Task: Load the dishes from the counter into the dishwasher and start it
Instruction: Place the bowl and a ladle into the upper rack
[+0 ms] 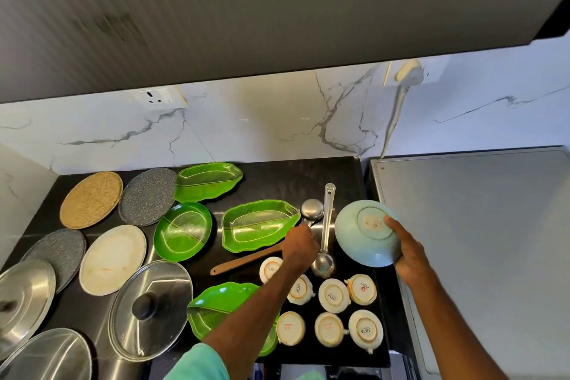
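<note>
Reaching left grip (300, 245): curled round small ladle (312, 210) handle, axis running away.
Right grip (408, 256): clasping blue bowl (354, 244).

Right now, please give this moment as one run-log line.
left hand grips small ladle; right hand holds pale blue bowl; cups upside down on counter

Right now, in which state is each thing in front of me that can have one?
Pale blue round bowl: lifted, tilted, base toward the camera, held by the right hand.
Short steel ladle: cup face down, handle gripped by the left hand.
Long steel ladle: lying flat.
Seven white cups: upside down.
Glass lid with black knob: lying knob up.
Green leaf-shaped trays: face up, empty.
</note>
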A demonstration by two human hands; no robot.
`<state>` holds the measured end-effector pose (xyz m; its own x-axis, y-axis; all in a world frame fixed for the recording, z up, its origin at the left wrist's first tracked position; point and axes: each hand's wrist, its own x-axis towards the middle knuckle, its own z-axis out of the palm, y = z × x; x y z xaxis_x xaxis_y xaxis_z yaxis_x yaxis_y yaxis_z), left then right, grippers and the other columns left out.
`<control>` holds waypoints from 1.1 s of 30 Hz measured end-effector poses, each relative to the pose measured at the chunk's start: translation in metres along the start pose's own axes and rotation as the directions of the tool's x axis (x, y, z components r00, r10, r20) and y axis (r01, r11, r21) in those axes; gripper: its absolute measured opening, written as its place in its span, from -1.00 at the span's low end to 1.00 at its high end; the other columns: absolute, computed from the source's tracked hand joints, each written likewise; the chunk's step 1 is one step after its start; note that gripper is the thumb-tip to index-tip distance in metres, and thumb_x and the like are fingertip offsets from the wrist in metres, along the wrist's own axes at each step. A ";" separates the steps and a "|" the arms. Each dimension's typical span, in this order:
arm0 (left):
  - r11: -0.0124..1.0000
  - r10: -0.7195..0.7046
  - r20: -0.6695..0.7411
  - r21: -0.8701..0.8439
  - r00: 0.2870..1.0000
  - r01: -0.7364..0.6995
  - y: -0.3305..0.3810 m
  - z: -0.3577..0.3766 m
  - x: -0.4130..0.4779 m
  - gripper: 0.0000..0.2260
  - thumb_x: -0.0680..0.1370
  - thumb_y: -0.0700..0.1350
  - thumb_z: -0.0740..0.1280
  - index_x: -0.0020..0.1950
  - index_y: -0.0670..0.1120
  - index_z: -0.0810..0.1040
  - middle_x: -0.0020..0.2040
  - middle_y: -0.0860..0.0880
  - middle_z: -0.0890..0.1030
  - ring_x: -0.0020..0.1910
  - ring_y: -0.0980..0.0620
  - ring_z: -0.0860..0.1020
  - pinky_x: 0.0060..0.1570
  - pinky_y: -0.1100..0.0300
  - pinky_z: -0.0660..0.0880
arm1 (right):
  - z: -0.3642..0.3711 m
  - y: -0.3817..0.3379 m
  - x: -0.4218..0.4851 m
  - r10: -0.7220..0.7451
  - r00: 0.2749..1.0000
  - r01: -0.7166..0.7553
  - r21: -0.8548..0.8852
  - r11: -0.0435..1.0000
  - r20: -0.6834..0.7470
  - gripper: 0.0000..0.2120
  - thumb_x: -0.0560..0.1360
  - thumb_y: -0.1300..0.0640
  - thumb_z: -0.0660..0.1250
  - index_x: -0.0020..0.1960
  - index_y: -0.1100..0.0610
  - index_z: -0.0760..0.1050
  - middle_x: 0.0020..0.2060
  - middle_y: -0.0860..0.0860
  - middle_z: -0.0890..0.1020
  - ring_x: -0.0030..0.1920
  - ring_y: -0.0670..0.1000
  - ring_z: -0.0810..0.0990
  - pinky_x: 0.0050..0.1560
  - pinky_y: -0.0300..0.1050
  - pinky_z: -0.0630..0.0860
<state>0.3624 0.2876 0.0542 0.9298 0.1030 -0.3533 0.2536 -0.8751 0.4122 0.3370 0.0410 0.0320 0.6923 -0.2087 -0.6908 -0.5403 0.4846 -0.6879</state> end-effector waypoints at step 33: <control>0.988 0.015 0.084 0.154 0.996 -0.028 0.049 0.029 0.040 -0.71 0.56 -0.02 0.41 0.21 -0.14 0.54 0.14 -0.13 0.59 0.14 -0.12 0.61 -0.02 0.06 0.56 | -0.006 -0.002 -0.016 0.048 0.985 -0.076 0.172 0.982 0.164 -0.63 0.57 -0.01 0.35 0.33 0.09 0.56 0.22 0.16 0.65 0.22 0.18 0.61 0.32 0.32 0.47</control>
<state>0.4041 0.2355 0.0359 0.9079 0.0497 -0.4162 0.1834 -0.9400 0.2877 0.3241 0.0384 0.0435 0.7344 -0.0434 -0.6773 -0.5013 0.6379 -0.5846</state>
